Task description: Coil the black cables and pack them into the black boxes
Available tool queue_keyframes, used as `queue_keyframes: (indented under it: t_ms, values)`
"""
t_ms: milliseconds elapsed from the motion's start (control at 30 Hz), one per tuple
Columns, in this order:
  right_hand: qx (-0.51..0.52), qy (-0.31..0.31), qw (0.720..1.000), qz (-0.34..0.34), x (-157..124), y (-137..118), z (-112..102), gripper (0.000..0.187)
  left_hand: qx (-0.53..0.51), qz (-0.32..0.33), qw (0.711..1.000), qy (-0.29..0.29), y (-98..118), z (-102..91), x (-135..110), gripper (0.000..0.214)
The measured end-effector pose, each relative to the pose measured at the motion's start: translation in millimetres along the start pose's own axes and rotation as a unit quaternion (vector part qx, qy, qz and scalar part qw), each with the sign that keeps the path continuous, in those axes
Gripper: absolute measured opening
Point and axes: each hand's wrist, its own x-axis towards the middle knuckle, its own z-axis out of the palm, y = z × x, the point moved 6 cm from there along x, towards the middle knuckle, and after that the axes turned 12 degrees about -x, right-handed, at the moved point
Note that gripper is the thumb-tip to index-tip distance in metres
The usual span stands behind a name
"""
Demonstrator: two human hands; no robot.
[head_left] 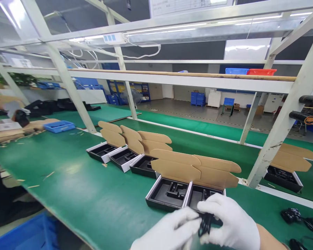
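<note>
Both of my hands wear white gloves. In my right hand point(231, 222), thumb and fingers grip a small coiled black cable point(205, 225). Fingers of my left hand point(172, 229) are closed on the cable's left side, slightly blurred. Just beyond them stands an open box point(195, 198) with a black insert, partly covered by my right hand. Beside it on the left is another open box point(165, 194), its cardboard lid point(176, 165) raised and a black molded recess inside. More black cables with plugs point(292, 215) lie at the right on the green table.
Several more open boxes point(123, 158) line up to the left. Another box point(284, 177) stands behind the slanted white post point(284, 114). A blue tray point(59, 126) sits farther left, near another person's dark-clothed leg point(10, 194). A blue bin point(28, 236) is below the table edge.
</note>
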Motion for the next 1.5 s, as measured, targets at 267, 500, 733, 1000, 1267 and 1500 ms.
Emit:
queue_keyframes:
  t_ms: [267,500,733,1000,1267,1500]
  values:
    - [0.114,0.058,0.961,0.246,-5.7,46.3,-6.1,0.015,0.214,0.125,0.965,-0.082,27.4,24.5,85.9,0.035]
    - [-0.088,0.099,0.983,0.127,-11.3,59.7,-8.7,0.031,0.130,-0.093,0.965,-0.206,-15.3,44.9,93.7,0.059]
    - [-0.276,-0.214,0.916,0.197,-10.6,80.4,60.5,0.026,0.276,0.012,0.940,-0.201,-48.9,22.3,108.0,0.040]
    - [-0.224,-0.203,0.945,0.122,3.5,72.2,57.9,0.036,0.506,0.216,0.828,-0.111,-102.9,32.2,81.3,0.056]
    - [-0.300,-0.213,0.902,0.226,-62.2,77.3,105.0,0.020,0.522,0.325,0.789,-0.003,-65.4,-12.9,55.7,0.072]
    - [-0.286,-0.144,0.911,0.261,-11.1,141.8,72.8,0.018,0.541,0.291,0.788,0.030,-98.3,-78.8,-2.6,0.005]
